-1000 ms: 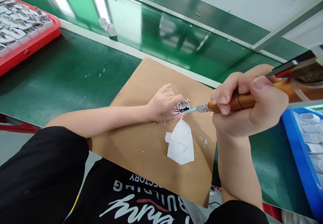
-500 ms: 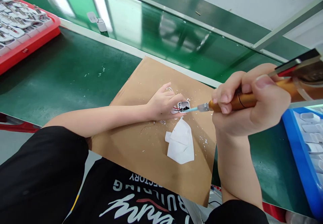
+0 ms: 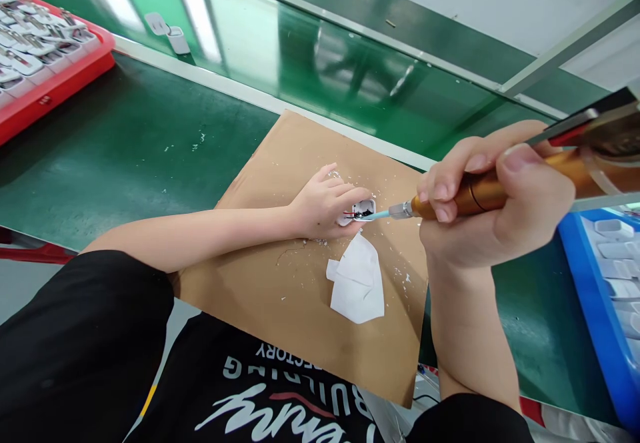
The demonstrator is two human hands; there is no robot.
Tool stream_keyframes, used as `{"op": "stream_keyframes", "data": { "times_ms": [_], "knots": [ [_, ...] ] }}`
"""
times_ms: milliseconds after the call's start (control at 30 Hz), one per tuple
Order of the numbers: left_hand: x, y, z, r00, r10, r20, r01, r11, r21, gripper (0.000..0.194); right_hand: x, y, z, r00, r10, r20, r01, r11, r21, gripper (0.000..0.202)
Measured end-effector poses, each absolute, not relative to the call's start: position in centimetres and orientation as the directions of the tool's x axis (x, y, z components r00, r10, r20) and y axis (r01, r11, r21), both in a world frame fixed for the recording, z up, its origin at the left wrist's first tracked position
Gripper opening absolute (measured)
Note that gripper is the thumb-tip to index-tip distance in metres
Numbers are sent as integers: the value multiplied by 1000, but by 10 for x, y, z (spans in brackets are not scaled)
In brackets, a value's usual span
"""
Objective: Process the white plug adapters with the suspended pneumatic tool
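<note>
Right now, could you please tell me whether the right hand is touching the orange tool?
Touching. The head view shows it plainly: the right hand grips the orange tool, thumb on one side and fingers on the other.

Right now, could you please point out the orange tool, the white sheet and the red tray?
Orange tool point(image 3: 486, 194): head view, on its handle.
White sheet point(image 3: 357, 283): head view, on its middle.
Red tray point(image 3: 63, 88): head view, on its outer wall.

On the bench point(image 3: 165, 143), between left tray point(image 3: 65, 86) and right tray point(image 3: 585, 296), lies the cardboard point(image 3: 280, 280) with the paper point(image 3: 357, 286). Behind the paper is the case point(image 3: 370, 207) in the left hand point(image 3: 323, 203), the tool point(image 3: 484, 194) at the case's right. The belt point(image 3: 250, 56) behind bears 1 other case point(image 3: 177, 40).
</note>
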State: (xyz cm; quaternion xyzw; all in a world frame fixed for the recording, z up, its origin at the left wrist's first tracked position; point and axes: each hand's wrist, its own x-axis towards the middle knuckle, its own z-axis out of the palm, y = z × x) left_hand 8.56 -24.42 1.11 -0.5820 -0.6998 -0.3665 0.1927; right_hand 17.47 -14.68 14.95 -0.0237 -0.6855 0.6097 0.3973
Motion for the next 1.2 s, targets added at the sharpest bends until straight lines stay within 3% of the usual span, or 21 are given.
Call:
{"op": "stream_keyframes", "data": {
  "times_ms": [333, 467, 567, 767, 1200],
  "knots": [
    [81, -244, 10, -228, 673, 704, 960, 36, 276, 32, 171, -140, 150, -652, 560, 511, -444, 265, -856, 21],
    [79, -243, 8, -158, 632, 759, 965, -64, 254, 42, 169, -138, 148, -642, 574, 509, -439, 269, -857, 20],
    [79, -244, 9, -139, 631, 763, 940, -158, 302, 46, 170, -139, 148, -650, 575, 497, -417, 278, -865, 19],
    [79, -245, 13, -146, 618, 772, 898, -244, 365, 31, 172, -138, 148, -658, 538, 526, -418, 320, -850, 24],
    [80, -246, 15, -161, 609, 777, 898, -237, 372, 27, 172, -140, 151, -675, 532, 511, -447, 257, -857, 32]
  ]
}}
